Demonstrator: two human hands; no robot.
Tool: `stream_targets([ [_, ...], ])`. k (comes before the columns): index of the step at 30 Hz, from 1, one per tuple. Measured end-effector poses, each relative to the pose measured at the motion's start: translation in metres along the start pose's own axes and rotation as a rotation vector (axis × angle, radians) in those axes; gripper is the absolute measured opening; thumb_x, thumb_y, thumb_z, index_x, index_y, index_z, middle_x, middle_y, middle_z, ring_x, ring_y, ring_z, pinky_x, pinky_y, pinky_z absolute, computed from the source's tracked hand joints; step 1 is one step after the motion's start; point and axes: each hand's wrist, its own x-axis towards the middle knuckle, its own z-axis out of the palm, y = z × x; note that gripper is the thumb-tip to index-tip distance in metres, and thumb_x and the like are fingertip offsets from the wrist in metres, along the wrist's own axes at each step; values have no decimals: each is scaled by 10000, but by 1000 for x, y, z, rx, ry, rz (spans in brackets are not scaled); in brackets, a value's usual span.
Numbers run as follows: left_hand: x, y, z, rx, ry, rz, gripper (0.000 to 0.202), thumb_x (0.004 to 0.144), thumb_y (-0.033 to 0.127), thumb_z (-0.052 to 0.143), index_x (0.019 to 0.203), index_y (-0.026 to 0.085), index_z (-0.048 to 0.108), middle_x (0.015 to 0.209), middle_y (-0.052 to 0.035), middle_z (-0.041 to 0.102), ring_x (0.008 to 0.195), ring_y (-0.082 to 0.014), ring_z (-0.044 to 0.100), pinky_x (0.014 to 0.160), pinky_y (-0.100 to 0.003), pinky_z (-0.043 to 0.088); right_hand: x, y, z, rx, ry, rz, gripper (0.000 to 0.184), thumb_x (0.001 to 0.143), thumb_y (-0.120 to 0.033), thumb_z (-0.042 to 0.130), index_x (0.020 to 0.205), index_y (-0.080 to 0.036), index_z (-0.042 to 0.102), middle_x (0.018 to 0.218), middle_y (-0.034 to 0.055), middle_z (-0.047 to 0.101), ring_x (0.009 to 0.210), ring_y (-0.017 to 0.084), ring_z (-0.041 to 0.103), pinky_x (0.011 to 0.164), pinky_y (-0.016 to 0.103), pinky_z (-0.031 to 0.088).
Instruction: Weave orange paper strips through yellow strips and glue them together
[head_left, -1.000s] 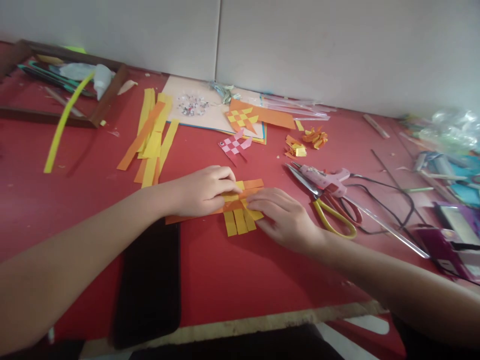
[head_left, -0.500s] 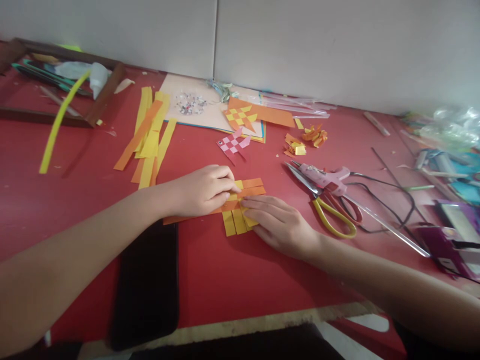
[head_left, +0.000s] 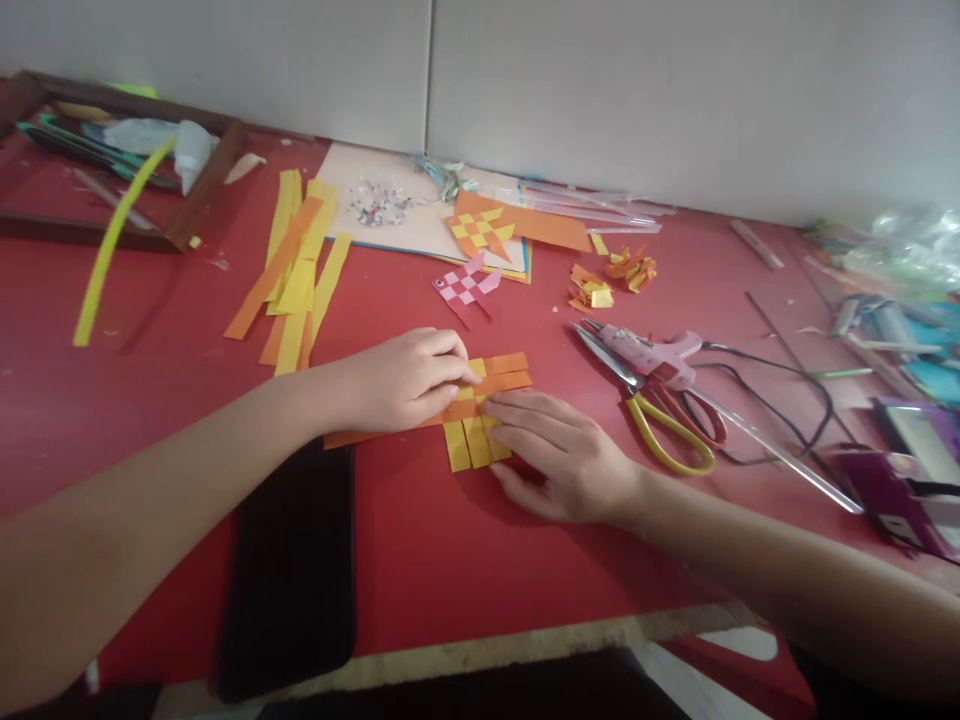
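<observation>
A small weave of orange and yellow paper strips (head_left: 468,440) lies on the red table in front of me. My left hand (head_left: 409,380) comes from the left with fingers curled, index finger and thumb closed on the upper left of the weave. A longer orange strip (head_left: 352,437) runs out from under that hand. My right hand (head_left: 562,455) rests at the weave's right side, its fingers stretched over the yellow strips and the thumb held apart below. Part of the weave is hidden by both hands.
A black phone (head_left: 292,580) lies under my left forearm. Loose paper strips (head_left: 300,285) are behind it. A pink woven paper fish (head_left: 463,287) and an orange-yellow one (head_left: 480,235) lie at the back. Scissors (head_left: 667,440) and a pink glue gun (head_left: 652,355) lie to the right.
My right thumb has moved away from its fingers, down and toward me, showing more of the table under it. My left hand and the weave stay nearly where they were.
</observation>
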Motion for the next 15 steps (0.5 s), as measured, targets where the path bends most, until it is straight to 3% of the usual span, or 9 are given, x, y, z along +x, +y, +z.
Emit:
stream_targets([
  [4, 0, 0, 0, 3, 3, 12, 330, 957, 246, 381, 1164, 177, 628, 1114, -89, 563, 1038, -206, 530, 954, -368, 424, -2, -1, -2, 23, 4, -19, 344, 808, -309, 649, 1072, -90, 613, 1137, 205, 679, 1157, 296, 609, 953, 453, 550],
  [15, 0, -1, 1, 12, 12, 32, 307, 955, 232, 404, 1149, 164, 632, 1088, -88, 562, 1015, -201, 529, 934, -355, 430, -5, -1, -1, -72, -42, 48, 337, 823, -252, 603, 1130, -117, 566, 1226, 173, 650, 1256, 309, 531, 996, 491, 489],
])
